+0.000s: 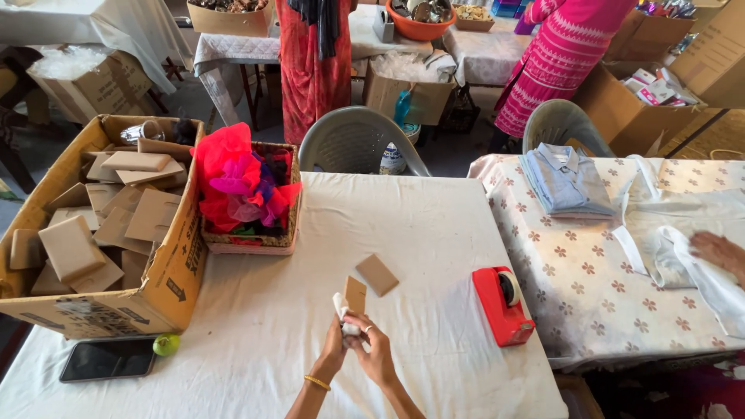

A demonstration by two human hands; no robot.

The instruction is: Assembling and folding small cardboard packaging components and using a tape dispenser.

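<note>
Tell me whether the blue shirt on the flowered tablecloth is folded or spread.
Folded: the blue shirt lies as a neat rectangle, collar on top.

Looks like a small packing workshop set up in a plain room. Cloth-covered tabletop (pixel 434 233) flanked by a large open cardboard carton (pixel 174 291) full of flat brown card boxes, a woven basket (pixel 289 225) stuffed with red and pink tissue, and a red tape dispenser (pixel 500 306). More brown cartons (pixel 101 89) of packing stock behind, and folded blue shirts (pixel 565 182) on the flower-print tabletop (pixel 574 287).
</note>
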